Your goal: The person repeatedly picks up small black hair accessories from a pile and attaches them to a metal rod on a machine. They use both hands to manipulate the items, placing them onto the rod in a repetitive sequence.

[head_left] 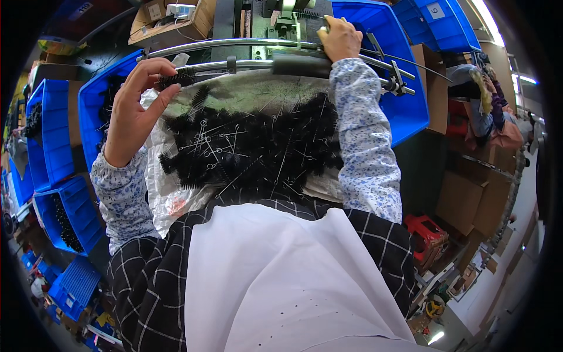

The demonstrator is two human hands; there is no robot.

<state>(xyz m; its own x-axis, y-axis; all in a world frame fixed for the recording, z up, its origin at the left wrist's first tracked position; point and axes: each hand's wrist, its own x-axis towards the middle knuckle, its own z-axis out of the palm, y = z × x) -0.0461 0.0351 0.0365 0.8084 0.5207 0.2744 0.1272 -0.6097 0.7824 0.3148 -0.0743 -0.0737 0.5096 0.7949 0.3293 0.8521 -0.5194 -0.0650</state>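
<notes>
My left hand [138,105] is closed, thumb and fingers around a small black bristle brush [177,78] at the left end of the metal rails [234,65]. My right hand [342,40] is closed beside the machine head [285,29]. A thin dark bristled piece [308,13] reaches toward its fingertips, but what they grip is hidden. Across my lap lies a heap of black brushes [264,138] with twisted wire stems, several ending in small loops. The heap rests on a whitish, soiled cloth [234,91].
Blue bins stand at the right [410,111] and left [88,100] of the machine. A cardboard box [153,26] holding a small white device sits at the upper left. More blue bins [53,135] line the far left. A red stool [423,237] and another person [484,100] are at the right.
</notes>
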